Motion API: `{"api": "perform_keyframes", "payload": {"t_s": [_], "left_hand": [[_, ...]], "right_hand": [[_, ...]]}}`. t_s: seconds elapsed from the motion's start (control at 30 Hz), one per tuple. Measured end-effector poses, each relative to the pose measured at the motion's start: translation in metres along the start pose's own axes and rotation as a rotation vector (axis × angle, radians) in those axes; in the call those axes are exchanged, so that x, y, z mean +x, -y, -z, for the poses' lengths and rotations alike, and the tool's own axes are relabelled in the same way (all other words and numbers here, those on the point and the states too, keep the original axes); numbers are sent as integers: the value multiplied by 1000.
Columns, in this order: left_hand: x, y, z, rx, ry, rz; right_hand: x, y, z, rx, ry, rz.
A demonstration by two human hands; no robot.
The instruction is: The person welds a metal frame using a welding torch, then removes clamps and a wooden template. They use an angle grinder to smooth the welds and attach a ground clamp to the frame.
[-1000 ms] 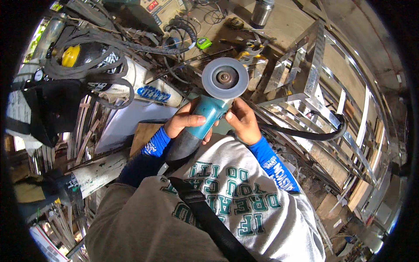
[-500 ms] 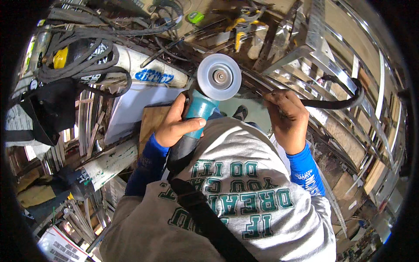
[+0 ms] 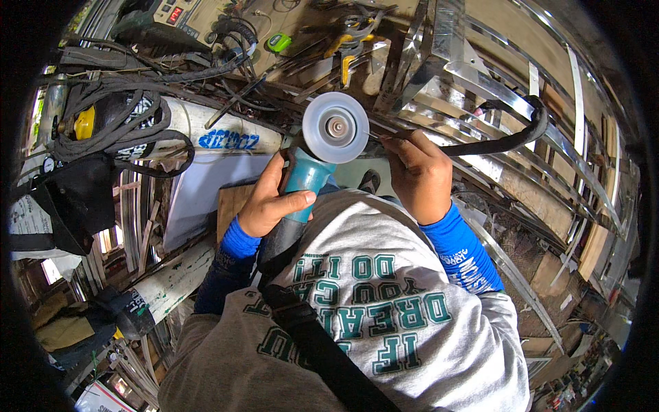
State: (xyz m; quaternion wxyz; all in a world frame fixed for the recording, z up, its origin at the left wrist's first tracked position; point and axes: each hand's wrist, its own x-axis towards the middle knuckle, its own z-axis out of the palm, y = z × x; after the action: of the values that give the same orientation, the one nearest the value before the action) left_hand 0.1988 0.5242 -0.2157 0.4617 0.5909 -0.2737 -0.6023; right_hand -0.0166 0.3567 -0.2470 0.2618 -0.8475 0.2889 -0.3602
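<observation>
My left hand [image 3: 271, 199] is wrapped round the teal and black body of an angle grinder [image 3: 307, 180], thumb across its front. The grinder's round, pale disc [image 3: 316, 144] faces up and looks smeared, as if spinning. Between the closed fingertips of my right hand [image 3: 422, 172] is a thin metal rod [image 3: 375, 134], its tip at or very near the disc's right edge. A black-sleeved cable [image 3: 491, 145] runs rightward from behind that hand and loops over metal bars. Whether rod and cable are joined is hidden by my fingers.
A white gas cylinder [image 3: 199, 122] lies at the left under coiled cables [image 3: 117, 113]. Yellow-handled clamps [image 3: 349, 51] and a green tape measure [image 3: 279, 42] lie on the far bench. A shiny metal frame [image 3: 508, 89] stands right. A machine [image 3: 182, 20] is far left.
My right hand has moved left, closer to the disc, and the thin rod now reaches the disc's edge. The left hand keeps its hold on the grinder. The whole view has shifted slightly.
</observation>
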Motion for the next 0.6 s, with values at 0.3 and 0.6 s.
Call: {"api": "perform_keyframes", "payload": {"t_s": [0.3,0.6], "left_hand": [[4,-6,-3,-2,6,-18],[1,-2,7,27,4,-16]], "right_hand": [[-1,-3,5,-47,78,-12],[1,-3,-2,-16,87,14]]}}
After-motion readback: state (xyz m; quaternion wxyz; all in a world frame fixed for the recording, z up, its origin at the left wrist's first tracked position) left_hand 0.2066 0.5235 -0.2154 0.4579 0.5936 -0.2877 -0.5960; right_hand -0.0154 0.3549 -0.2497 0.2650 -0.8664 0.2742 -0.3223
